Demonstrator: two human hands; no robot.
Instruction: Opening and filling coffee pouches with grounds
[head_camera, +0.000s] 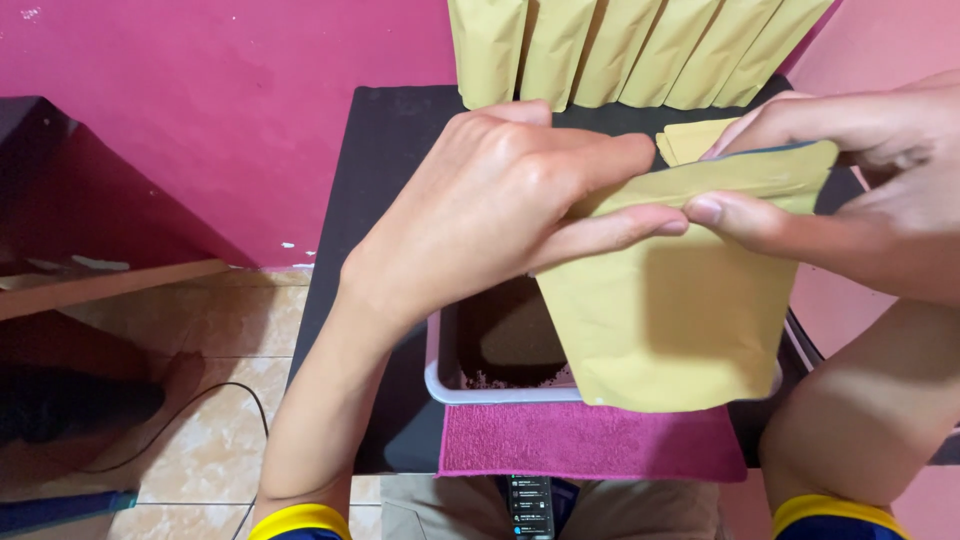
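We see both hands pinching the top edge of a yellow paper pouch (680, 320), held upright above the desk (385, 160). The left hand (500, 200) closes its grip on the pouch's upper left part, the thumb (620, 228) pressed along the front and the other fingers folded over the back of the rim. The right hand (860, 190) closes its grip on the upper right part, the thumb (745, 215) lying on the front and the forefinger running along the rim above it. The two thumb tips almost meet at the middle of the top edge.

Behind the pouch's lower half we see a grey tray (445, 385) holding dark brown powder (510, 335); the pouch hides the tray's right part. The tray stands on a pink cloth (590, 445) at the near edge of the black desk. At the far edge, a row of matching yellow pouches (620, 50) leans against the pink wall (220, 110). Another flat pouch (690, 140) shows just behind the held one. A phone (530, 505) rests on our lap below the cloth. To the left, a black cable (235, 400) lies on the tiled floor (210, 330).
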